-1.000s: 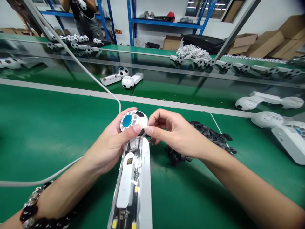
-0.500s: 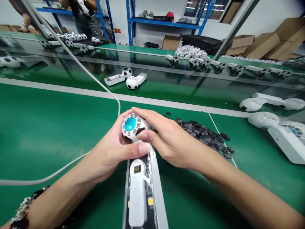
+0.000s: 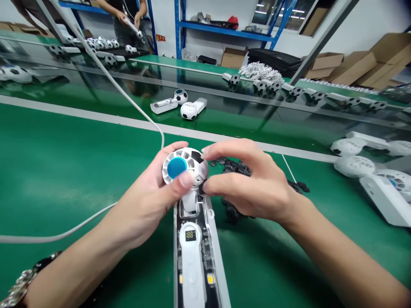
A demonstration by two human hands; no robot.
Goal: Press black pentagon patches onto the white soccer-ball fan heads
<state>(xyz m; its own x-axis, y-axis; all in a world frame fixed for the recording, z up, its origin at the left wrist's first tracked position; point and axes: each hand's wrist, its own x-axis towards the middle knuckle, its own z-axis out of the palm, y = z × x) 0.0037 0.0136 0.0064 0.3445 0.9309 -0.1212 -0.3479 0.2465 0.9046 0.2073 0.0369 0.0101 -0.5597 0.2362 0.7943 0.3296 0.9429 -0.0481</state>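
Note:
My left hand (image 3: pixel 150 201) grips the football-patterned round head (image 3: pixel 186 167) of a white hand-held fan, thumb laid across its front below the blue centre cap (image 3: pixel 177 167). The fan's long handle (image 3: pixel 195 252) runs toward me, with a lit display and circuit board showing. My right hand (image 3: pixel 253 184) is closed against the right side of the head, thumb and fingers pinching a small black piece (image 3: pixel 202 187) at its edge. A heap of black pieces (image 3: pixel 236 169) lies on the green table just behind that hand.
A white cable (image 3: pixel 128 102) curves across the green table (image 3: pixel 64 162) on the left. More white fans (image 3: pixel 362 164) lie at the right, two fans (image 3: pixel 188 109) on the belt beyond. Across the line another person's hands (image 3: pixel 130 19) hold a fan. Cardboard boxes and blue shelving stand behind.
My right hand went from pinching at the head, to lying over it, to a pinch on its right edge now. The fan turned so its handle points straight at me.

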